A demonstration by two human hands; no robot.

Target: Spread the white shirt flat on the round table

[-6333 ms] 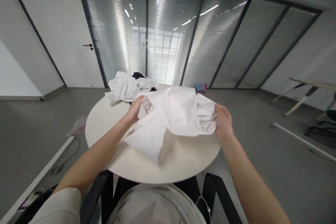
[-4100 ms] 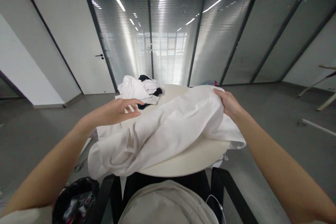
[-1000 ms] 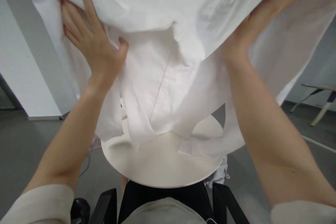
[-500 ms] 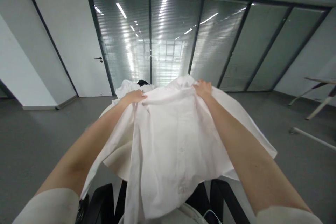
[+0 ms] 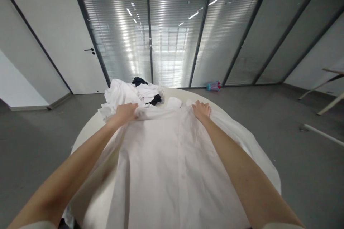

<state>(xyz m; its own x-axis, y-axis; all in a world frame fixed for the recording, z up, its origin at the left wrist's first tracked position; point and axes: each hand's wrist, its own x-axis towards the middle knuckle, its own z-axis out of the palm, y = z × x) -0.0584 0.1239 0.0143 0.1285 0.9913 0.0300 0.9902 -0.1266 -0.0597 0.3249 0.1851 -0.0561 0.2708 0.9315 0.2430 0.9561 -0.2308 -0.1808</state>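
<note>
A white button shirt (image 5: pixel 166 164) lies spread front-up over the round white table (image 5: pixel 88 128), its button line running toward me. My left hand (image 5: pixel 125 112) grips the shirt's left shoulder at the far edge. At the right shoulder, beside the collar (image 5: pixel 174 103), my right hand (image 5: pixel 201 109) presses down on the fabric with fingers curled into it. Both sleeves hang off the table's sides.
A pile of white and black clothes (image 5: pixel 131 93) sits at the table's far left. On the grey floor beyond lies a small blue and pink object (image 5: pixel 213 86). Glass partitions with blinds and a white door (image 5: pixel 80 43) stand behind. Table legs (image 5: pixel 330 93) show at right.
The shirt, held up before my face a second ago, has come down and now lies flat on the table. Both hands have moved forward to its shoulders.
</note>
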